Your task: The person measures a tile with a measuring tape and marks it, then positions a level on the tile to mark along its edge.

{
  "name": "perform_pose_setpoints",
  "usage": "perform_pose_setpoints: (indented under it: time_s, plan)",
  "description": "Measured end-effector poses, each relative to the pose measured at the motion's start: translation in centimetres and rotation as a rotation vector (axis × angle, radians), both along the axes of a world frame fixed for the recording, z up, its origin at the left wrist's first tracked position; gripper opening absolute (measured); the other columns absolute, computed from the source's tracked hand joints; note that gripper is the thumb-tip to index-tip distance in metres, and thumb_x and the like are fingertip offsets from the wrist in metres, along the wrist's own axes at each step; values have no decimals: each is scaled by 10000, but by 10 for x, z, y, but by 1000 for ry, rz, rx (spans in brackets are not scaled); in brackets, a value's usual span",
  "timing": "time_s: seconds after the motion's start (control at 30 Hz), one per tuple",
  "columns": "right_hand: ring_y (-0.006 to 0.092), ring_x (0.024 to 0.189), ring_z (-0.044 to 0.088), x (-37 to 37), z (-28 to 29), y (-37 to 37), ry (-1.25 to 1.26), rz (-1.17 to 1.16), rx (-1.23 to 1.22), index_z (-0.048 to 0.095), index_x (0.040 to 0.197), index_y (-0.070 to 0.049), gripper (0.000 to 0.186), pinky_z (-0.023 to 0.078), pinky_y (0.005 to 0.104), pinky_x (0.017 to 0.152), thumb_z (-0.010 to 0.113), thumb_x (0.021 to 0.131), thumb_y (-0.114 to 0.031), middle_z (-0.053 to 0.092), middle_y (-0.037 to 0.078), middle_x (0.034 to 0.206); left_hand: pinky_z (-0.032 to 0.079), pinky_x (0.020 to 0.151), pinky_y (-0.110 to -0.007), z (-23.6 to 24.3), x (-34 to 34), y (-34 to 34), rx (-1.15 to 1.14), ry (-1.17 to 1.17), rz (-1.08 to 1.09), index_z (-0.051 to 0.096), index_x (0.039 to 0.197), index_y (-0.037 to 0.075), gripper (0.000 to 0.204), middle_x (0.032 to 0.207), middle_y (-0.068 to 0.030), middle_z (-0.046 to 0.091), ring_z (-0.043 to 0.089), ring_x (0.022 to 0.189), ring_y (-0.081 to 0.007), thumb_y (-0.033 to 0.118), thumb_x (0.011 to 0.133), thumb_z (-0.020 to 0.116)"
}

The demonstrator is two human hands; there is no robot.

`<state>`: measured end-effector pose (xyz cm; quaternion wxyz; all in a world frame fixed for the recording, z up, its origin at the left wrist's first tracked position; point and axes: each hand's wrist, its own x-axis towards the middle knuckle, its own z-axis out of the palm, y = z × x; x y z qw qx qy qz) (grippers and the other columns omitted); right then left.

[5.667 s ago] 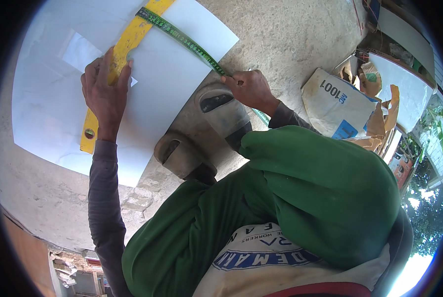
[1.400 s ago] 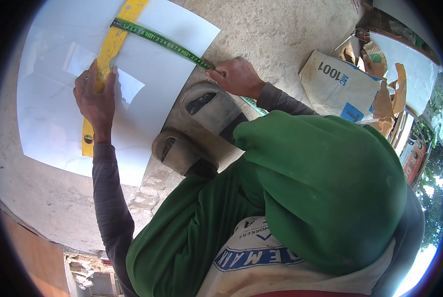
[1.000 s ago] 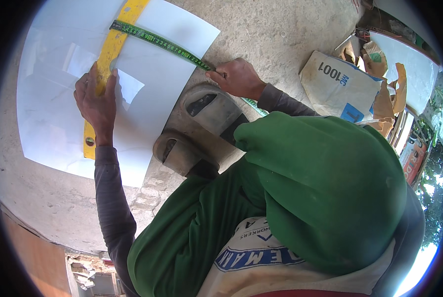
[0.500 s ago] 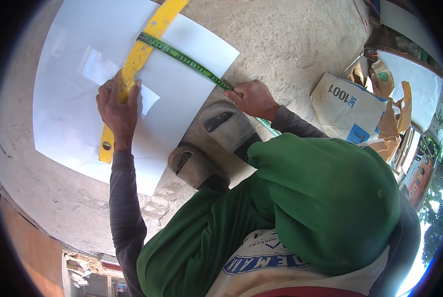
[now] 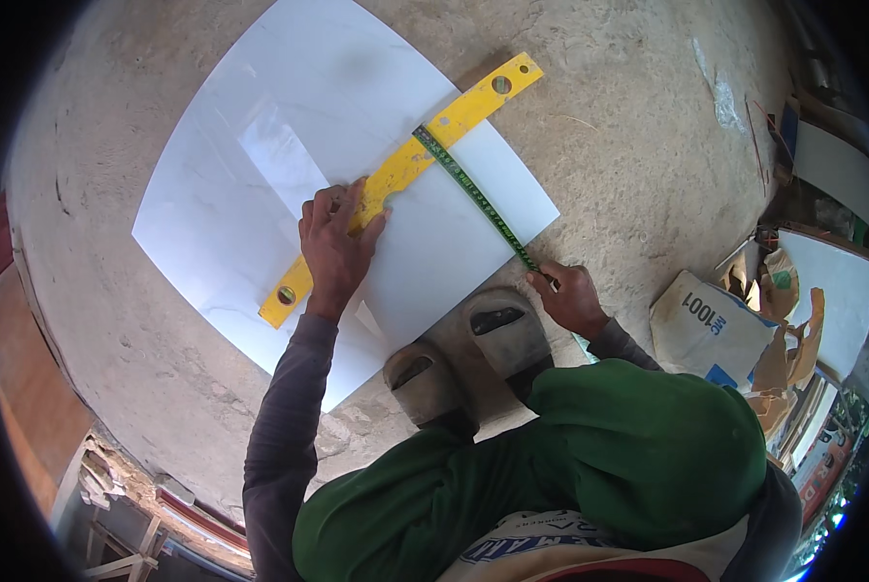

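Note:
A large glossy white tile [image 5: 357,87] with faint veining lies flat on the concrete. Slantwise across it rests a yellow spirit level [image 5: 403,171], whose far end juts past the tile's edge. My left hand [image 5: 337,247] is closed over the level's lower half, thumb on one edge and fingers on the other. A green tape measure blade [image 5: 478,199] stretches from the level to the tile's near right edge. There my right hand [image 5: 572,299] pinches the blade just off the tile. The tape's case is not visible; a pale stretch of blade shows below my right wrist.
My two dusty shoes [image 5: 508,335] stand against the tile's near edge. To the right lies a torn paper sack [image 5: 711,325], with a pale panel [image 5: 837,291] behind it. Brownish boards [image 5: 27,378] line the left side. Clear plastic scrap [image 5: 725,102] lies on the concrete floor [image 5: 609,116].
The whole view has shifted and turned, so the tile, level and hands appear lower and further right. Both hands keep their holds, and the tape still runs from level to tile edge.

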<state>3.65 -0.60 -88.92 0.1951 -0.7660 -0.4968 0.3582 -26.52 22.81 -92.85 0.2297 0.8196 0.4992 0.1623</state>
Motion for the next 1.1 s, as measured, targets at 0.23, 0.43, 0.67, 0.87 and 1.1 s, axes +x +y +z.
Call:
perform_pose_setpoints:
  time_s: [0.23,0.43,0.67,0.87,1.1]
  plan:
    - [344,551,638,16,5,-1,-20,-1,-45,770,1010,-9,196,485,428,556,777,1040,-202,661,207,698,521,1020,-437,3,0,0,-13,-7,2,753,1434,102,590,1233,-73,686,618,1103,-299,330,913,907]
    - [269,542,630,52,1,2,33,-140,-85,757,923,11,274,479,424,559,781,1045,-234,633,208,671,521,1005,-438,2,2,-1,-22,-7,4,753,1436,108,585,1224,-66,678,612,1105,-294,328,917,908]
    - [214,596,692,68,0,10,85,-110,-248,766,863,29,399,554,402,629,744,1060,-316,696,138,656,524,999,-435,-1,1,0,-32,41,-3,746,1453,109,598,1199,-72,660,594,1087,-283,326,920,910]
    - [173,615,696,76,5,23,135,-56,-304,779,874,33,401,558,403,641,733,1063,-318,695,137,655,517,977,-427,-4,-2,0,1,47,-15,760,1438,138,595,1240,-42,655,594,1073,-263,306,893,929]
    - [174,637,724,92,-7,22,193,-20,-308,807,901,23,414,572,379,652,729,1058,-352,741,131,689,526,977,-431,-11,-4,0,27,78,-46,758,1447,139,578,1235,-41,650,594,1080,-264,328,924,912]
